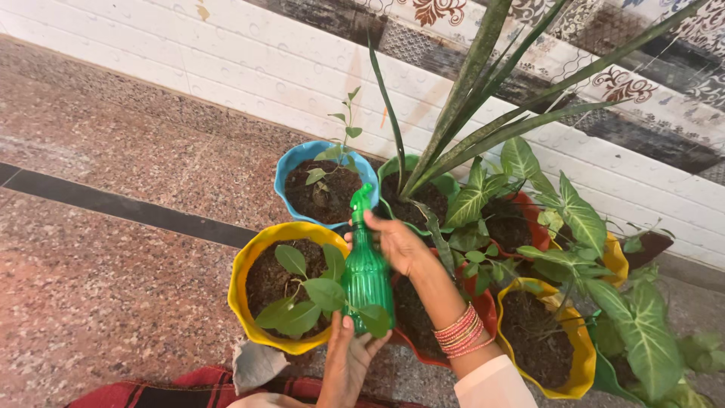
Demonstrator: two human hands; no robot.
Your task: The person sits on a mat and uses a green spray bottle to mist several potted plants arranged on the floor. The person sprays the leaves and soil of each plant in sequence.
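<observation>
Head view: a green spray bottle stands upright above the yellow pot and red pot.
Left hand: fingers cup the bottle's base from below.
Right hand: closed around the bottle's neck, just below the nozzle.
Progress: soil looks dark in each pot; no spray is visible; wetness cannot be judged.
Position: bottle held between both hands.

Bare speckled stone floor lies open left of the yellow plastic pot. Ahead, the blue plastic pot and tiled wall close the way. To the right, crowded pots and the tall sword-shaped green leaves block passage.
</observation>
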